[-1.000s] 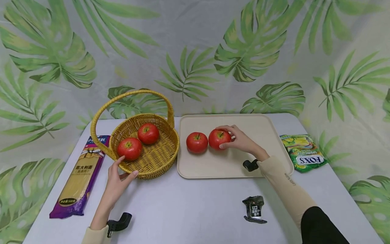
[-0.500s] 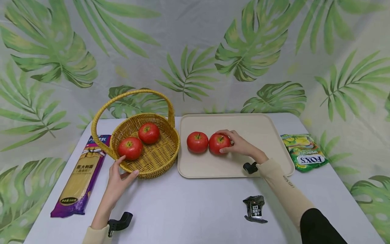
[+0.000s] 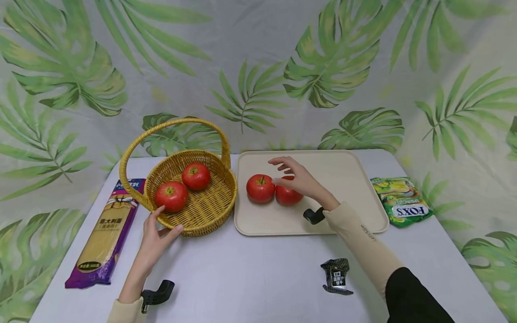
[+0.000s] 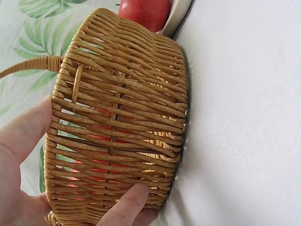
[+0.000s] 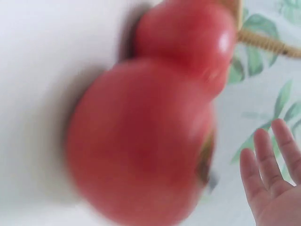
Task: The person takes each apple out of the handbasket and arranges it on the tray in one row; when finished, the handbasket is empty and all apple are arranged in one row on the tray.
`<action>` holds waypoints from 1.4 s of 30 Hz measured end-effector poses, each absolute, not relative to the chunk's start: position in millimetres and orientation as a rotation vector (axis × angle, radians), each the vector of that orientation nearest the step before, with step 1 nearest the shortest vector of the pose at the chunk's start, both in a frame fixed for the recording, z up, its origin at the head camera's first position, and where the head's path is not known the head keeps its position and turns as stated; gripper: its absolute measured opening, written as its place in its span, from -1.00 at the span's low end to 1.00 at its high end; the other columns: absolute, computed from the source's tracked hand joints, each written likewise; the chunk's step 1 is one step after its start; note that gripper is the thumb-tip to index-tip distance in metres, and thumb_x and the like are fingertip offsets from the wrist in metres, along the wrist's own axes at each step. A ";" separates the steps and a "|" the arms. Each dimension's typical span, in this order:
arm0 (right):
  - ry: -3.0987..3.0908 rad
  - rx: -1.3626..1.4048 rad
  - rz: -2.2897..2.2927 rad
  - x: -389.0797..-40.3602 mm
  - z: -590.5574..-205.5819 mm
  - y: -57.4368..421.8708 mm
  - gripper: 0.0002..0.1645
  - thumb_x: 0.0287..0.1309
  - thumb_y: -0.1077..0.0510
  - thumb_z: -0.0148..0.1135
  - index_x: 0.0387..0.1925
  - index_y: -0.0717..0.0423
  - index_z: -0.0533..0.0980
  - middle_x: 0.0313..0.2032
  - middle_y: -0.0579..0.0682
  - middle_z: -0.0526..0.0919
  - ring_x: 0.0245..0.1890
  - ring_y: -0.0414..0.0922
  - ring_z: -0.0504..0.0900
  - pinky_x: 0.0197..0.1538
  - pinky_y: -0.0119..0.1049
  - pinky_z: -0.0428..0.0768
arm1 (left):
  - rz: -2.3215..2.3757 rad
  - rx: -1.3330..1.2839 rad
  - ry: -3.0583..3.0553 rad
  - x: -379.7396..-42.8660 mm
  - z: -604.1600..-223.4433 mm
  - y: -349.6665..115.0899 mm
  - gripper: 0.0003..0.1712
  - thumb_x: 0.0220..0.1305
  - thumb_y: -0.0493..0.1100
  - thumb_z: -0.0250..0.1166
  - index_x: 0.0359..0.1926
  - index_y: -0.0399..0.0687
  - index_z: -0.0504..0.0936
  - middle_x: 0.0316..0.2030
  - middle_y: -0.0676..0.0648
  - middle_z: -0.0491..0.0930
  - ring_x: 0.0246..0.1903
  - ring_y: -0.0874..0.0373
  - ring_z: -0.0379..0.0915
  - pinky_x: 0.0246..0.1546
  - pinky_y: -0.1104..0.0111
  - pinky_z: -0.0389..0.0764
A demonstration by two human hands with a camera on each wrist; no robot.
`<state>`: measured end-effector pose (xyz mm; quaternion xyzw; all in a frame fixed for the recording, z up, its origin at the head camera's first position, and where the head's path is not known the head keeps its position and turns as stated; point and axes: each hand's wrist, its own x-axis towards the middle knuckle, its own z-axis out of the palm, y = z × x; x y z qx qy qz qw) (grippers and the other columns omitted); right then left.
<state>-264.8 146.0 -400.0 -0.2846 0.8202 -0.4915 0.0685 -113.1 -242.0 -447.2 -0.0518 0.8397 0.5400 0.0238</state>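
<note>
My left hand (image 3: 155,242) grips the near side of a yellow woven basket (image 3: 210,215), fingers and thumb spread along its rim and wall. Close up in the left wrist view, a fingertip (image 4: 134,197) presses the basket's woven wall (image 4: 122,108). Inside lie two red apples, one at the left (image 3: 171,196) and another farther back (image 3: 196,176). A beige tray (image 3: 343,193) carries a left apple (image 3: 260,188) and a right apple (image 3: 287,197), side by side. Above the right one hovers my right hand (image 3: 300,179), its fingers loosely extended and holding nothing; it partly hides that apple.
A purple pack of pasta (image 3: 107,233) lies left of the basket. To the right of the tray is a green Fox's packet (image 3: 401,202). A small black wrapped packet (image 3: 337,276) sits in front of the tray. Leaf-printed cloth (image 3: 250,89) hangs behind the white table.
My right hand has let go of the right apple and risen up and to the left above it. That apple stays beside the other on the tray. The left hand keeps its hold.
</note>
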 end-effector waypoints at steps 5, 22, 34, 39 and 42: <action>2.393 -0.973 -1.485 -267.0 -390.5 115.8 -0.38 0.19 0.15 0.29 0.27 0.08 0.34 0.15 0.09 0.43 0.07 0.12 0.44 0.10 0.01 0.46 | 1.664 -0.174 2.601 -112.2 -445.6 -240.9 -0.02 0.33 -0.07 0.24 0.48 -0.20 -0.22 0.39 -0.41 -0.38 0.24 -0.33 0.06 0.17 -0.11 0.29; 2.228 -1.046 -1.290 -279.3 -384.9 19.8 -0.30 0.24 0.11 0.25 0.37 -0.01 0.23 0.23 0.09 0.35 -0.07 -0.04 0.57 0.00 -0.30 0.53 | 1.680 -0.178 2.596 -111.1 -446.5 -240.0 -0.03 0.34 -0.06 0.24 0.48 -0.18 -0.22 0.39 -0.41 -0.38 0.22 -0.35 0.09 0.16 -0.12 0.30; 2.297 -1.028 -1.118 -294.9 -391.5 -26.4 -0.19 0.25 0.07 0.21 0.44 0.07 0.10 0.31 0.17 0.27 0.31 0.05 0.24 0.27 -0.11 0.29 | 1.695 -0.170 2.599 -110.7 -447.1 -240.2 -0.04 0.34 -0.05 0.23 0.48 -0.16 -0.20 0.39 -0.40 -0.37 0.22 -0.35 0.08 0.17 -0.12 0.30; 2.329 -1.015 -1.043 -298.1 -391.8 -37.9 -0.14 0.23 0.04 0.22 0.46 0.06 0.06 0.33 0.13 0.24 0.32 0.01 0.22 0.28 -0.16 0.28 | 1.684 -0.179 2.602 -110.8 -448.0 -239.9 -0.05 0.34 -0.07 0.23 0.48 -0.15 -0.20 0.40 -0.40 -0.38 0.22 -0.34 0.10 0.17 -0.12 0.29; 2.327 -0.962 -1.020 -299.7 -391.5 -42.1 -0.11 0.22 0.02 0.23 0.47 0.01 0.04 0.37 0.13 0.16 0.28 0.01 0.24 0.20 -0.20 0.38 | 1.688 -0.175 2.597 -110.7 -447.3 -239.7 -0.05 0.34 -0.08 0.22 0.49 -0.15 -0.21 0.40 -0.40 -0.40 0.23 -0.34 0.09 0.18 -0.12 0.27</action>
